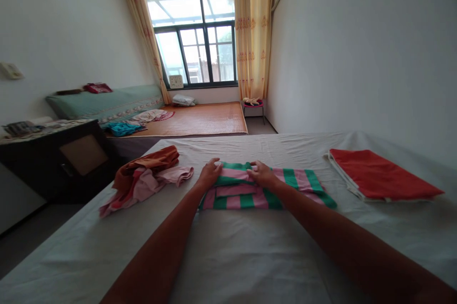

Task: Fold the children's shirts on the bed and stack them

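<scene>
A green-and-pink striped shirt (pixel 296 181) lies partly folded on the white sheet in front of me, with one section doubled over at its left part. My left hand (pixel 211 171) is at the left end of that folded section, its fingers closed on the edge. At the section's other end, my right hand (pixel 262 174) pinches the cloth with bent fingers. Both forearms reach across the sheet, and the right one covers some of the shirt. Exactly how the fingertips grip the fabric is hard to make out.
Crumpled rust and pink clothes (pixel 146 177) lie to the left on the white sheet (pixel 246 251). A folded red cloth (pixel 382 175) rests at the right. Beyond are a mat-covered bed (pixel 207 118), a dark cabinet (pixel 39 156) and a small stool (pixel 253 104).
</scene>
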Action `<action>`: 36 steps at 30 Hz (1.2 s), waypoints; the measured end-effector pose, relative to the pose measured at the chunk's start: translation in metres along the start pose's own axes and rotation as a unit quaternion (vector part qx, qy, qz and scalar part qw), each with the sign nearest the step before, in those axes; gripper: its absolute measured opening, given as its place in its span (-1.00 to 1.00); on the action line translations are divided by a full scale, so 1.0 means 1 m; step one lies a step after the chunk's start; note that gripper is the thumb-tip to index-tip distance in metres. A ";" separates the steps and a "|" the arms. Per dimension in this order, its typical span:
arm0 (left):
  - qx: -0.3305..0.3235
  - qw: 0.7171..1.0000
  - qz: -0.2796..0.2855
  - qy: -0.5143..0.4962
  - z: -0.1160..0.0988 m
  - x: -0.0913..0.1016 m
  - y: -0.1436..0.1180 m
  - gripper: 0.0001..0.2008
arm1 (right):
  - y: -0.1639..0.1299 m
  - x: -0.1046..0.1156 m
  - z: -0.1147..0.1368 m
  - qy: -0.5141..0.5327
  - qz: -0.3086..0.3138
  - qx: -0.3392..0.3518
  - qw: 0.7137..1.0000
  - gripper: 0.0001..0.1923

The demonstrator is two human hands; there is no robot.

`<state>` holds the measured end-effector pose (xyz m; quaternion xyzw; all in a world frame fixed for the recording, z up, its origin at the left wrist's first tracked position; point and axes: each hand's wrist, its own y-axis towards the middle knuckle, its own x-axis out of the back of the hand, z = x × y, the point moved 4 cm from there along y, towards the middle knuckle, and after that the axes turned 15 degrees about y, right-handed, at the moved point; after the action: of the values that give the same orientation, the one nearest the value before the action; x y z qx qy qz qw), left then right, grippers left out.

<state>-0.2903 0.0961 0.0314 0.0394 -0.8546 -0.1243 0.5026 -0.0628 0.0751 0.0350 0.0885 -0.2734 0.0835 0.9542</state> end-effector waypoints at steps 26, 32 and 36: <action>-0.174 0.946 0.049 0.270 -0.044 -0.042 -0.035 -0.51 | -0.075 0.110 -0.116 -0.308 -0.040 -0.089 0.946 -0.37; -0.184 0.944 0.034 0.271 -0.043 -0.040 -0.037 -0.53 | -0.088 0.144 -0.117 -0.307 -0.146 -0.145 0.929 -0.36; -0.190 0.944 0.026 0.267 -0.043 -0.038 -0.039 -0.53 | -0.097 0.156 -0.110 -0.285 -0.118 -0.190 0.932 -0.25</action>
<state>-0.2359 0.0587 0.0091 -0.0472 -0.6501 -0.2562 0.7138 0.1436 0.0224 0.0150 -0.0423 -0.5322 -0.1121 0.8381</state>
